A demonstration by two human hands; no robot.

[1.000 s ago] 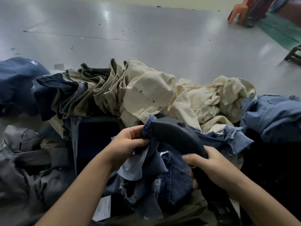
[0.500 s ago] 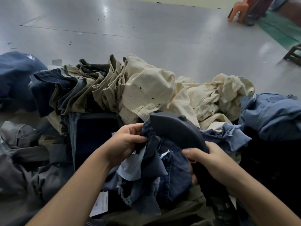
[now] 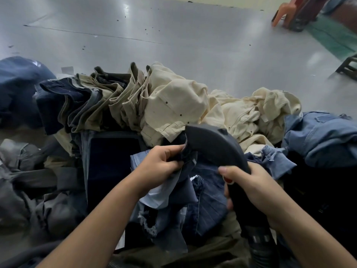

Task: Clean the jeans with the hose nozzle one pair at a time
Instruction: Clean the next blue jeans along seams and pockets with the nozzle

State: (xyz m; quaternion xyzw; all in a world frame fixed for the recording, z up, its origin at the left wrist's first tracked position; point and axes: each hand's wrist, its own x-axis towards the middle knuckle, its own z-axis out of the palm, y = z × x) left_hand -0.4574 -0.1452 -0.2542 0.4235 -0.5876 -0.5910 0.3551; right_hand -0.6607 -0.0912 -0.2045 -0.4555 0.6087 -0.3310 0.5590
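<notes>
Two hands were in view, a little apart, and each one held something. The right hand was wrapped around the grip of the one hose nozzle, a dark curved piece; its thumb lay beside a red button, and its ribbed hose went down toward the near edge. The left hand pinched a fold of one pair of dark blue jeans and held it against the front end of the nozzle. This pair lay crumpled just under both hands, with a frayed edge and a pale lining showing.

To the left lay several grey garments; I could not count them. To the right lay one light blue denim piece. Behind the hands were one row of folded khaki and dark trousers, too many to count with certainty, and one loose heap of cream clothes. Far away, on the grey floor, stood one orange stool.
</notes>
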